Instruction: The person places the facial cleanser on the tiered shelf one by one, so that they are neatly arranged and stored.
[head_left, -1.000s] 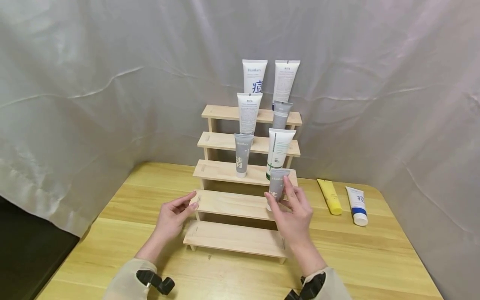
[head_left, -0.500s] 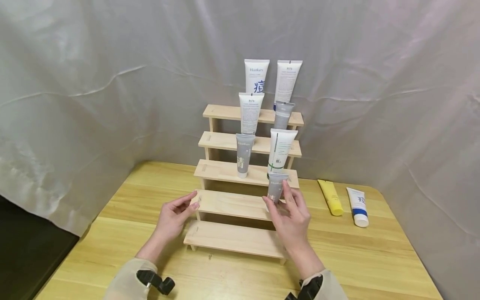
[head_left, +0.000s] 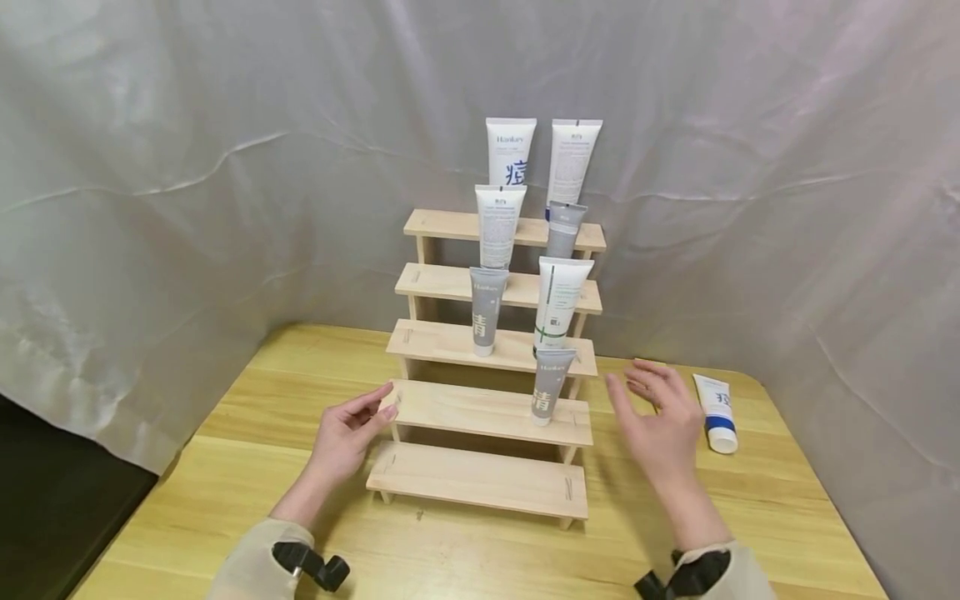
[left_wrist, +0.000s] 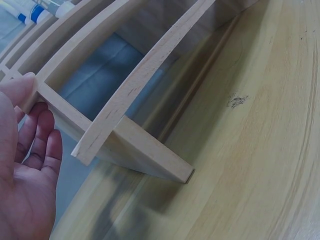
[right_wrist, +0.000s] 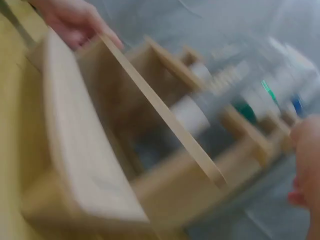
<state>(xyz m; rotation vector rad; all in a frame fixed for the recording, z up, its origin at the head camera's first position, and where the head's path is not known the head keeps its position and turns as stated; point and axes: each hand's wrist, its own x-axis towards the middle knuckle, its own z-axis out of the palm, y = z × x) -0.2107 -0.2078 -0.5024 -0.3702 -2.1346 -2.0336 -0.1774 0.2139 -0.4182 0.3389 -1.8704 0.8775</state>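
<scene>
A stepped wooden display rack stands on the table. My left hand pinches the left end of its second step from the bottom, with the thumb on top and fingers curled below in the left wrist view. On that step's right side a small grey squeeze tube stands on its cap, leaning slightly. My right hand is off the rack to the right, fingers loosely spread and holding nothing. It covers nearly all of the yellow tube lying there. The right wrist view is blurred.
Upper steps hold another grey tube, a white tube with green print and several more tubes. A white tube with a blue band lies at the table's right. Grey cloth hangs behind.
My right hand set the grey tube down on the second step, let go and moved right over the yellow tube. The left hand stays on the rack.
</scene>
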